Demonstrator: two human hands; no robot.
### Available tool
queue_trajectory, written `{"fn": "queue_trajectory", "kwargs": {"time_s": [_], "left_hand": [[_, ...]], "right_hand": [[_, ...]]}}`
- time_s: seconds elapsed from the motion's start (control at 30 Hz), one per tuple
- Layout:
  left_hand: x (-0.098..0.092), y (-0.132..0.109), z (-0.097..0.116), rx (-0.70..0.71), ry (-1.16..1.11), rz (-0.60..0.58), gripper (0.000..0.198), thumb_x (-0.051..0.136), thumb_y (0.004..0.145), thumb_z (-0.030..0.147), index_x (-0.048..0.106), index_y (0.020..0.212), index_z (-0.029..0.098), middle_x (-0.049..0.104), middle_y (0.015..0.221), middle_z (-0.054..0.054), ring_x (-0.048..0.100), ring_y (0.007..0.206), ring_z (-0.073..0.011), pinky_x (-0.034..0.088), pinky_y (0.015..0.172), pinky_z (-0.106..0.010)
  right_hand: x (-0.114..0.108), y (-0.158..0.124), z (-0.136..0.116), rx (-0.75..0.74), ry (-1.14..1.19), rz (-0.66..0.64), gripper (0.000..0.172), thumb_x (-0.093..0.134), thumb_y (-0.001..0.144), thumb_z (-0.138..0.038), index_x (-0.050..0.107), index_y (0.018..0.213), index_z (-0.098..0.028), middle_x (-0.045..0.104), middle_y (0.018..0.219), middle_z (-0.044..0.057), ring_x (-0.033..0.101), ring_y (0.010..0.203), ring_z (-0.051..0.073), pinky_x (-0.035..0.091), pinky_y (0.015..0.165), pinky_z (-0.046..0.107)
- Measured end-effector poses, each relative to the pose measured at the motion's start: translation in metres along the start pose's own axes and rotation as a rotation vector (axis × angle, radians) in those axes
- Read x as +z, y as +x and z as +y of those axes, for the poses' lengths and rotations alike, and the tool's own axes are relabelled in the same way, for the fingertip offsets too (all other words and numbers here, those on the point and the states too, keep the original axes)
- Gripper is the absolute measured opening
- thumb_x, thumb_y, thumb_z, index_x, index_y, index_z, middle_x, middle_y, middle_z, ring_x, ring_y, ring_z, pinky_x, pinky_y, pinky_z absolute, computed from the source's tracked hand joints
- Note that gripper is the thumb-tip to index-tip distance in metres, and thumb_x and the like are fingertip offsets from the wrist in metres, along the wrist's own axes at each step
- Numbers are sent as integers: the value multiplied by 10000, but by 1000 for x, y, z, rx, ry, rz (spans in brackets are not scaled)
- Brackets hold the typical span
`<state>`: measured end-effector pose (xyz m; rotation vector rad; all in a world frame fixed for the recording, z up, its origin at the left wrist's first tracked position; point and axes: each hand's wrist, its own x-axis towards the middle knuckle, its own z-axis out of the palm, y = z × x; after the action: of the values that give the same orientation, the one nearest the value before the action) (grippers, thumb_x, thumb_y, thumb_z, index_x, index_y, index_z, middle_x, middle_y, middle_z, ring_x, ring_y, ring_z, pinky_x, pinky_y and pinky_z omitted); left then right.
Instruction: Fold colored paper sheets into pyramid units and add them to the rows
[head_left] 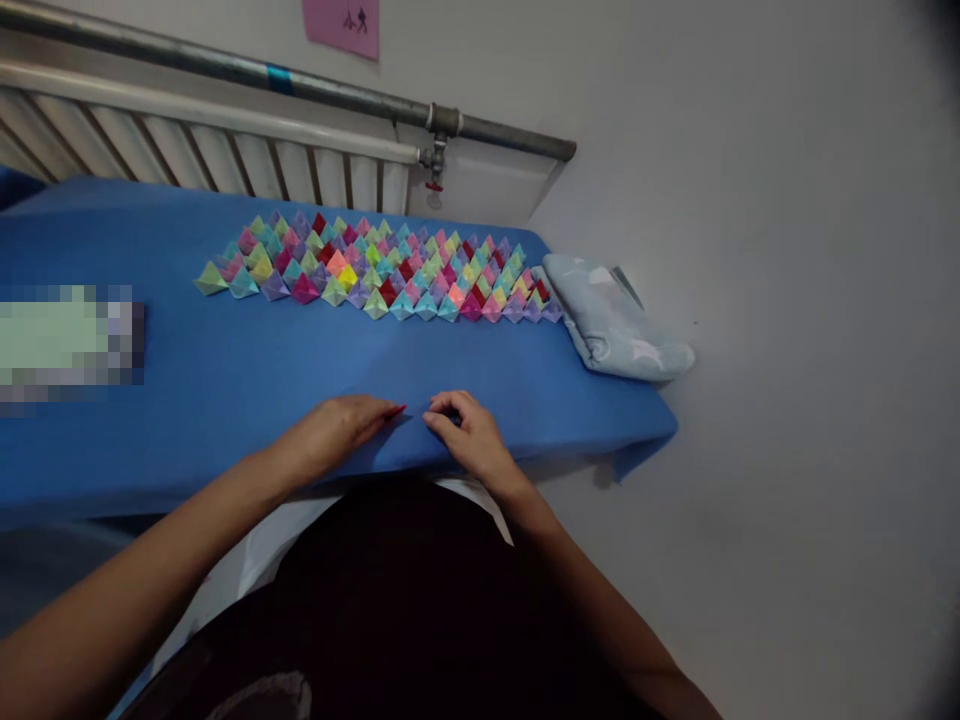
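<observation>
My left hand (pixel 346 428) is over the front part of the blue-covered surface, its fingers closed on a small red piece (pixel 396 411) that shows at the fingertips. Just to the right, my right hand (pixel 465 430) has its thumb and fingers curled toward each other; whether anything is between the tips is too small to tell. A gap separates the two hands. Beyond them, rows of small folded paper pieces (pixel 373 280) in many colours stand side by side on the blue cloth (pixel 247 385).
A folded light-blue patterned cloth (pixel 619 320) lies at the right end. Behind the surface are a radiator (pixel 217 155) and a metal pipe (pixel 360 100) with a valve. A blurred green item (pixel 52 335) is at the left. A pink paper (pixel 342 26) hangs on the wall.
</observation>
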<state>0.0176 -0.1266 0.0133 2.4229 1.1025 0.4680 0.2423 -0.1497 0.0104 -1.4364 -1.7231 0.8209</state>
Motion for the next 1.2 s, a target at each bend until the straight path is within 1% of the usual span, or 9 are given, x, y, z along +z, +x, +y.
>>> {"fn": "queue_trajectory", "kwargs": {"time_s": [0.13, 0.23, 0.37, 0.53, 0.63, 0.77, 0.87, 1.03, 1.2], "left_hand": [[4, 2, 14, -138, 82, 111, 244, 441, 907, 241, 665, 998, 209, 721, 864, -41, 653, 734, -166, 474, 671, -266], [3, 4, 31, -249, 34, 227, 173, 485, 879, 231, 656, 873, 205, 686, 731, -2, 619, 637, -140, 437, 608, -240], [4, 5, 47, -329, -86, 366, 160, 531, 867, 226, 665, 953, 204, 734, 843, -12, 663, 697, -150, 471, 646, -253], [11, 3, 49, -347, -162, 490, 180, 560, 877, 271, 664, 1008, 205, 753, 937, -38, 695, 783, -179, 518, 702, -291], [15, 4, 51, -331, -184, 547, 148, 554, 879, 279, 657, 956, 206, 742, 921, -36, 685, 778, -176, 524, 724, -310], [16, 6, 55, -406, -339, 539, 117, 564, 844, 302, 627, 892, 216, 726, 791, -8, 672, 698, -170, 516, 685, -318], [12, 7, 59, -484, -617, 539, 162, 598, 766, 314, 610, 889, 209, 717, 766, 3, 686, 702, -172, 521, 679, -312], [1, 9, 68, -592, -1079, 555, 328, 719, 609, 337, 605, 870, 174, 712, 725, 14, 676, 641, -150, 543, 662, -287], [-6, 4, 69, -631, -1365, 477, 427, 818, 557, 309, 624, 899, 142, 733, 731, -13, 679, 620, -144, 560, 668, -289]], "right_hand": [[8, -3, -8, -19, -13, 50, 78, 600, 855, -291, 604, 821, -221, 652, 861, 9, 598, 820, 155, 476, 779, 298], [18, -5, -19, -18, 73, 43, 111, 584, 875, -331, 581, 848, -224, 636, 797, -10, 590, 702, 131, 474, 663, 254], [25, -5, -34, -54, -1, 39, 94, 578, 878, -314, 576, 914, -228, 643, 796, -3, 596, 693, 140, 466, 640, 251], [22, -3, -41, -105, -196, 43, 181, 522, 897, -246, 580, 1066, -220, 687, 894, 50, 641, 787, 183, 483, 731, 301], [22, -3, -39, -104, -149, 34, 195, 475, 909, -220, 581, 1073, -231, 696, 875, 37, 649, 765, 176, 488, 725, 295], [25, -5, -33, -174, 9, 100, 193, 433, 915, -206, 600, 1009, -237, 700, 879, 15, 648, 751, 148, 503, 737, 279], [27, -6, -29, -240, 120, 141, 202, 432, 910, -195, 619, 976, -235, 695, 893, 8, 643, 729, 128, 515, 728, 265], [29, -10, -24, -237, 341, 143, 166, 487, 915, -219, 636, 986, -234, 679, 911, 3, 622, 622, 91, 522, 614, 226], [24, -14, -25, -325, 311, 182, 190, 487, 921, -190, 663, 980, -236, 665, 890, 18, 625, 648, 104, 535, 644, 253]]}}
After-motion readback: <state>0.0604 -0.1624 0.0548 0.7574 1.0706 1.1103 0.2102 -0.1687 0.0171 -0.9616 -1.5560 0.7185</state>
